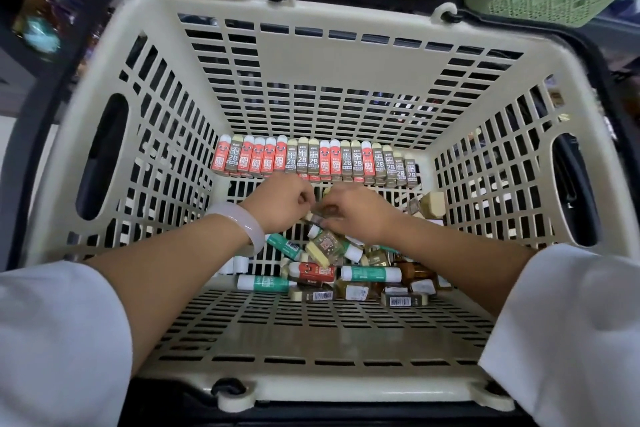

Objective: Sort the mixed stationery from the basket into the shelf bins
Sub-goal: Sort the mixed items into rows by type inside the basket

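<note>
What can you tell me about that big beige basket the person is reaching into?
The large beige plastic basket has slotted walls and floor, an oval handle hole in each side wall, and small hinge loops on its rim. A neat row of small red and olive boxes stands against its far wall; a loose heap of small mixed boxes and green-and-white tubes lies on its floor. Both hands, left and right, reach inside, above the heap.

I see both my hands deep in the beige basket [311,59], left hand [282,206] and right hand [360,213] pinching one small pack [320,218] together; boxed leads [313,163] line up at twelve o'clock, loose stationery [346,274] piled at six.
</note>
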`<state>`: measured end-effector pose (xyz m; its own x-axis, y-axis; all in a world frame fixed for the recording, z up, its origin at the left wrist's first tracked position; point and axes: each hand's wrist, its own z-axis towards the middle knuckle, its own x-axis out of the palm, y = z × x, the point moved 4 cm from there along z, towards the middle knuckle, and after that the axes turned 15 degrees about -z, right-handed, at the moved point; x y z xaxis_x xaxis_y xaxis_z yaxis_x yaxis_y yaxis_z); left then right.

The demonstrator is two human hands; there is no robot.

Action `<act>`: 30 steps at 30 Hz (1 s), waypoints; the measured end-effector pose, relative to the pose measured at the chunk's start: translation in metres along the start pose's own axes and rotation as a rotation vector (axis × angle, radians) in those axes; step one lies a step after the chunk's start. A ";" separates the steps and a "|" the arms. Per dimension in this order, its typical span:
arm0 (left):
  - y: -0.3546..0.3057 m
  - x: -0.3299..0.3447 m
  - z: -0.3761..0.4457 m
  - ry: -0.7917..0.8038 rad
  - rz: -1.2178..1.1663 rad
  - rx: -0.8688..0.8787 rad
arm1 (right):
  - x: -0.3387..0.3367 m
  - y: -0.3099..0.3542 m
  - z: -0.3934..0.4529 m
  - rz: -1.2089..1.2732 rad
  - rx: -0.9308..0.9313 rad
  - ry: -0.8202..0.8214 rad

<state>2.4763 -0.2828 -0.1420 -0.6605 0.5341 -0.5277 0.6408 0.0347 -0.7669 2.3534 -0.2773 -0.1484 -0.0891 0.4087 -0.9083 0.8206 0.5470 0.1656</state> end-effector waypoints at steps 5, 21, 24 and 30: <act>0.010 0.006 0.000 0.118 0.047 -0.070 | 0.002 0.007 0.008 -0.113 -0.008 0.035; 0.011 0.025 -0.006 0.196 0.079 -0.096 | -0.014 -0.111 -0.032 0.328 0.856 -0.407; 0.009 0.023 -0.005 0.178 -0.059 -0.108 | -0.001 -0.118 -0.027 0.532 0.899 -0.319; 0.010 0.021 -0.004 0.197 -0.203 -0.175 | -0.009 -0.114 -0.030 0.361 0.882 -0.330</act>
<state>2.4709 -0.2681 -0.1594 -0.7044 0.6537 -0.2766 0.5724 0.2928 -0.7659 2.2435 -0.3215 -0.1478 0.2988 0.1471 -0.9429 0.9041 -0.3600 0.2303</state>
